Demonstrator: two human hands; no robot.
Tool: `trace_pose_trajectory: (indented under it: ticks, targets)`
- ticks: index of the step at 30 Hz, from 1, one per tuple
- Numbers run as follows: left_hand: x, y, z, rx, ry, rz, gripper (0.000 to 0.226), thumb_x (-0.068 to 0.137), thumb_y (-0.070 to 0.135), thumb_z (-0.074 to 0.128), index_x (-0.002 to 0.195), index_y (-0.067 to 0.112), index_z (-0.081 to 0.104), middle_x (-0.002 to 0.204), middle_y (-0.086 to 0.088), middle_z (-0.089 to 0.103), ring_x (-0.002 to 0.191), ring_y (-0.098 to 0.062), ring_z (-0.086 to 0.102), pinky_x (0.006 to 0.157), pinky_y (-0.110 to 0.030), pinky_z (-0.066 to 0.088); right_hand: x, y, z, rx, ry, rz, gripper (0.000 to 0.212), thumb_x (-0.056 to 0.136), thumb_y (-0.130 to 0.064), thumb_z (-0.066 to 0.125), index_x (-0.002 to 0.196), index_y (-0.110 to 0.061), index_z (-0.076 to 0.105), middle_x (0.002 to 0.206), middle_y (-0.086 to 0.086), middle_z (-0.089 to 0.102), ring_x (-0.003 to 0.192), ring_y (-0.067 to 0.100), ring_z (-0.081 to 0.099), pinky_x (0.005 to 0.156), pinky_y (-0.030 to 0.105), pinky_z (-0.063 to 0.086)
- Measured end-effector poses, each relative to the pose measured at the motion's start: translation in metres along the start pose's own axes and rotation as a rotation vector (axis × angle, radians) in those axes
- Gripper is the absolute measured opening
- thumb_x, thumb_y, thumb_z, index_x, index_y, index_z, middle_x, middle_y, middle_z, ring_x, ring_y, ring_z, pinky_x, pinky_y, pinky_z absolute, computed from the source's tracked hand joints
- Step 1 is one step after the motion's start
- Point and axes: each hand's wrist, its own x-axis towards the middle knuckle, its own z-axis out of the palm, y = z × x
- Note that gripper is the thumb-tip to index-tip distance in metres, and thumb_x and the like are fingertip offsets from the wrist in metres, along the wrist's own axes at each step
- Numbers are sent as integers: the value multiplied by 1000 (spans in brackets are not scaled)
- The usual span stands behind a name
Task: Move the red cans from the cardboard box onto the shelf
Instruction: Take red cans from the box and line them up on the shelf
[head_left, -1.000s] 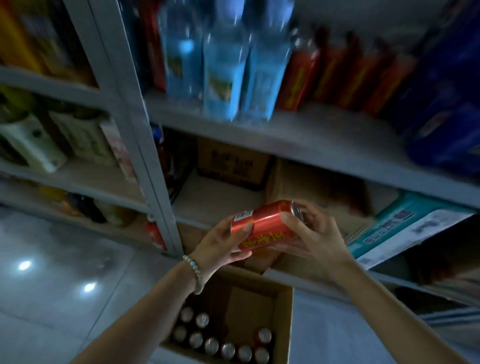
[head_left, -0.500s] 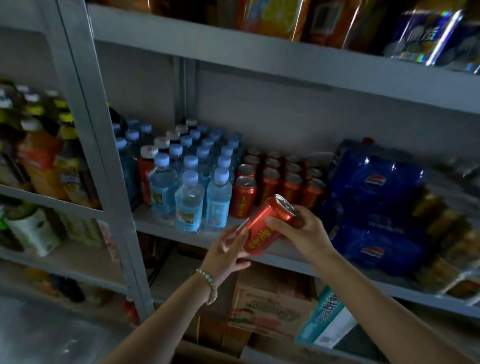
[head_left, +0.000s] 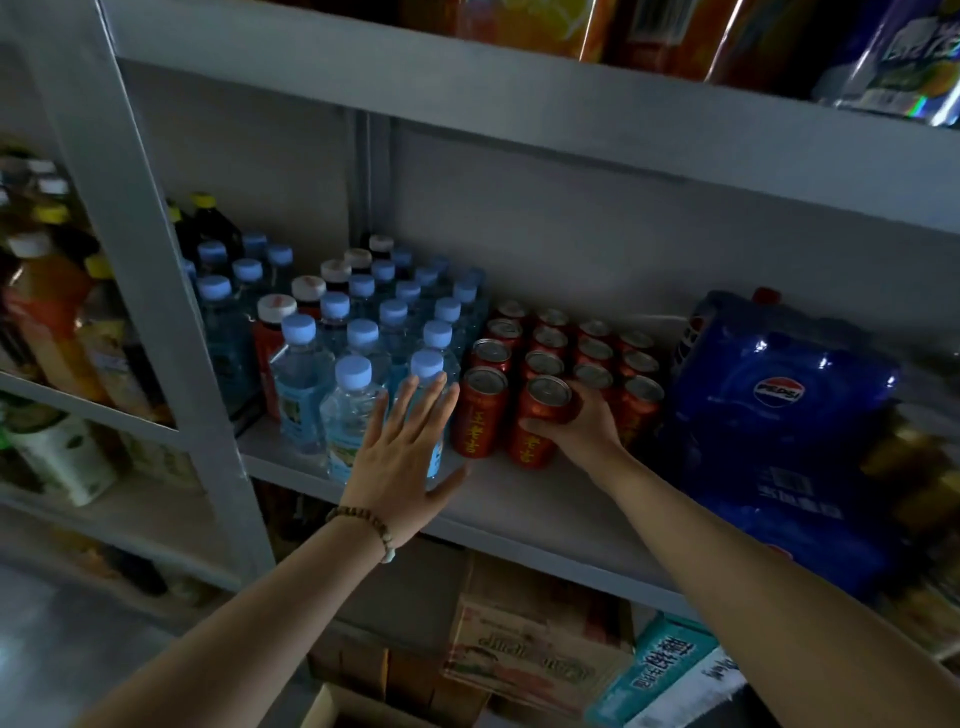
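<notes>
Right grip (head_left: 584, 434) clasps red can (head_left: 535, 447) mid-body, upright at shelf (head_left: 519, 512) front. Left grip (head_left: 405, 457) released, flat, before shelf front. Can likely rigid, smooth, moderately heavy if full; hold sidewall.

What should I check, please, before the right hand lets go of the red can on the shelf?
1. Right hand grips the held can: ok.
2. Held can upright: ok.
3. Its base flat on the shelf: cannot tell, too dim.
4. Held can beside the front-row can, in line: ok.
5. Left hand open, apart from the held can, in front of the water bottles: ok.
6. Cans left in the cardboard box: cannot tell, only a corner shows.
</notes>
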Motion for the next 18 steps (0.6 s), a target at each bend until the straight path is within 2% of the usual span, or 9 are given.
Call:
trace_pose_trajectory:
  ticks: [2, 5, 9, 14, 16, 18]
  targets:
    - [0, -2, 5, 30, -10, 12, 77, 86, 68, 9, 148, 24, 0, 156, 5, 1, 142, -14, -12, 114, -37, -8, 5, 5, 7, -15, -35, -18, 67, 60, -24, 88, 119, -14, 57, 117, -8, 58, 109, 7, 53, 95, 28, 44]
    - [0, -5, 7, 33, -20, 22, 78, 86, 67, 16, 149, 23, 2, 156, 6, -2, 143, -15, -13, 115, -38, -8, 7, 14, 14, -18, -45, -31, 66, 59, -31, 86, 118, -17, 60, 120, -3, 64, 113, 12, 58, 100, 39, 47]
    - [1, -6, 6, 46, -24, 29, 77, 85, 64, 20, 149, 24, 1, 156, 7, -5, 143, -15, -14, 115, -37, -9, 10, 17, 18, -10, -11, -15, 68, 58, -31, 87, 118, -16, 59, 121, 0, 64, 113, 14, 58, 100, 43, 47]
    - [1, -5, 9, 59, -15, 28, 77, 85, 63, 22, 149, 24, 2, 156, 4, -2, 143, -17, -11, 115, -39, -7, 6, 17, 19, -1, 2, 13, 79, 62, -30, 86, 126, -13, 44, 131, 4, 51, 122, 18, 48, 106, 40, 39]
    - [1, -3, 8, 46, -9, 25, 77, 85, 62, 22, 149, 25, 1, 157, 4, -2, 144, -17, -11, 116, -40, -7, 1, 15, 20, 13, -8, -7, 85, 60, -42, 84, 130, -17, 42, 134, 0, 50, 125, 15, 48, 107, 42, 39]
    - [-4, -1, 7, 5, -2, 22, 74, 87, 59, 25, 149, 25, 3, 157, 4, 0, 144, -17, -8, 117, -39, -7, -12, 14, 20, -3, 6, -36, 85, 65, -49, 78, 135, -22, 38, 138, -3, 45, 127, 11, 44, 107, 36, 38]
